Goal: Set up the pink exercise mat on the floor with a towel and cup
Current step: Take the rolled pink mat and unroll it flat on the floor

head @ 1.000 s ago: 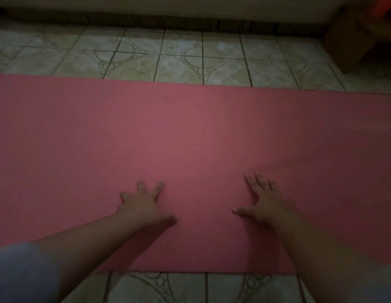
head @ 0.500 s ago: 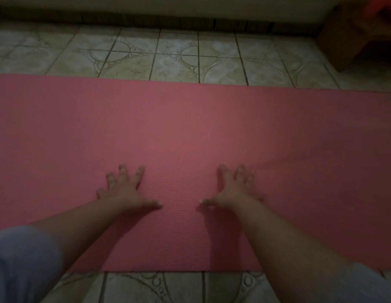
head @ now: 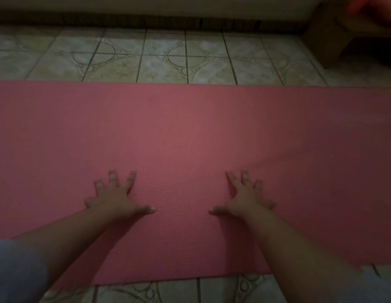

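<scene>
– What just changed?
– My left hand [head: 115,197] and right hand [head: 245,199], fingers spread flat and gripping nothing, have slid apart across the pink mat [head: 190,132].
– And further out?
– It lies unrolled on the tiles [head: 164,60]; towel and cup aren't visible.
</scene>
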Action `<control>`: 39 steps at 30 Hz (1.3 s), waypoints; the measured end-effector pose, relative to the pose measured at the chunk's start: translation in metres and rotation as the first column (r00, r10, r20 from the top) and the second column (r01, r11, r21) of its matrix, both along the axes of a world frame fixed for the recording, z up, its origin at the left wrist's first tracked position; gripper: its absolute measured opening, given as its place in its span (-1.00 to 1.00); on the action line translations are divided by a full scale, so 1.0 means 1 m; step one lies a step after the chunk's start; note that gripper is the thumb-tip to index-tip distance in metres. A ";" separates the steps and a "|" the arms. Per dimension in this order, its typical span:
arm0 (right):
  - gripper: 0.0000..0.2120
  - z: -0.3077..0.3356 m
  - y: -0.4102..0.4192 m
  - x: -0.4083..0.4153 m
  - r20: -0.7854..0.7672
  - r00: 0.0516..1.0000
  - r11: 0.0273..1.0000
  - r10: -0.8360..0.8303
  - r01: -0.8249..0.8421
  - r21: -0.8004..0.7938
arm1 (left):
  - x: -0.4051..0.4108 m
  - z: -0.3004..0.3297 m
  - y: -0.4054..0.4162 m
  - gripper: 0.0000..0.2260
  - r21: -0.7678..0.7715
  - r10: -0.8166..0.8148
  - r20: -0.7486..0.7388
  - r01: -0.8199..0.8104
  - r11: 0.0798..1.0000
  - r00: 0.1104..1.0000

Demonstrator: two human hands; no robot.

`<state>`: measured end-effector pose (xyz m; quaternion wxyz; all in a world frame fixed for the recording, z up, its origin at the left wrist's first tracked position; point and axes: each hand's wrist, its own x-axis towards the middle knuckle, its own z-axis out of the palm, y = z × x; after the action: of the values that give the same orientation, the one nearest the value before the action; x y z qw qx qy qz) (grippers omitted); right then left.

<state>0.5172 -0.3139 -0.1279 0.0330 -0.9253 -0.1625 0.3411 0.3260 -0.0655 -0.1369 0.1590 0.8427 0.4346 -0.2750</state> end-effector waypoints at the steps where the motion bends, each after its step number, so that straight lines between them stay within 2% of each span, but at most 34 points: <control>1: 0.23 -0.001 0.001 0.001 0.000 1.000 1.000 -0.003 0.003 0.006 | 0.001 0.000 0.001 0.17 0.003 0.001 0.003 -0.001 1.000 1.000; 15: 0.27 -0.004 -0.001 0.015 0.038 0.996 0.996 0.085 -0.087 0.030 | 0.012 0.000 0.009 0.18 0.021 -0.007 0.004 0.007 1.000 1.000; 20: 0.28 -0.009 -0.028 0.013 0.117 0.993 1.000 0.009 -0.011 0.016 | 0.009 0.000 0.010 0.18 0.012 -0.011 0.010 0.011 1.000 1.000; 35: 0.28 -0.008 -0.013 0.018 0.063 0.998 1.000 -0.006 0.007 -0.004 | 0.005 -0.007 0.032 0.32 0.045 0.029 0.009 -0.030 0.999 1.000; 39: 0.28 -0.012 -0.002 0.020 0.062 0.998 1.000 0.000 -0.001 0.014 | 0.004 -0.004 0.040 0.29 0.048 0.025 -0.019 -0.025 0.999 0.999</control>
<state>0.5372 -0.3159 -0.1394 0.0344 -0.9352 -0.1662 0.3110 0.3302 -0.0259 -0.1410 0.1382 0.8380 0.4530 -0.2709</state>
